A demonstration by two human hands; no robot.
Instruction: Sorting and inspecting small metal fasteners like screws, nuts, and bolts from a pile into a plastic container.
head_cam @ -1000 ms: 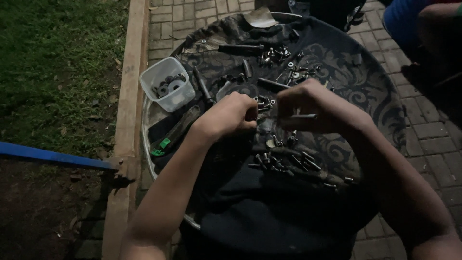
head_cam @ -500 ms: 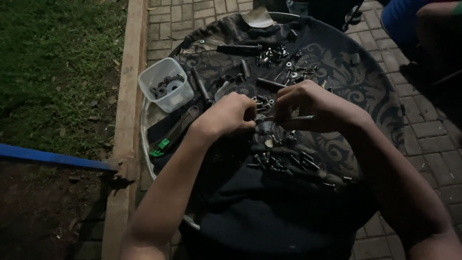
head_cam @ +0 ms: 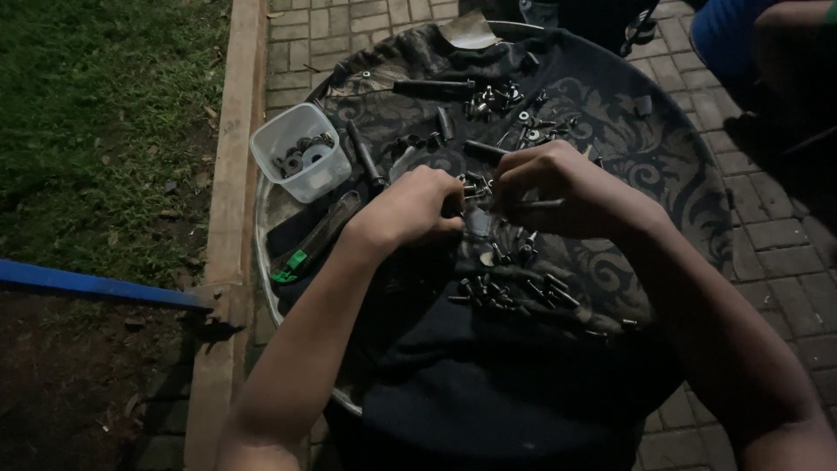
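Observation:
My left hand [head_cam: 414,208] and my right hand [head_cam: 549,187] meet over the middle of a round table [head_cam: 663,166] covered with a dark patterned cloth. My right hand pinches a long metal bolt [head_cam: 539,203] that points right. My left fingertips close on a small dark part at the bolt's left end; I cannot tell what it is. Several loose bolts and nuts [head_cam: 510,288] lie on the cloth just below the hands.
A clear plastic tub [head_cam: 299,152] with washers stands at the table's left rim. More bolts [head_cam: 514,109] and a dark-handled tool [head_cam: 432,87] lie at the far side. A wooden kerb [head_cam: 231,174], grass, a blue bar [head_cam: 96,286] are left; another person's blue clothing [head_cam: 732,35] top right.
Both hands stay together over the table's middle, with only small finger shifts around the bolt. Nothing else on the table has moved.

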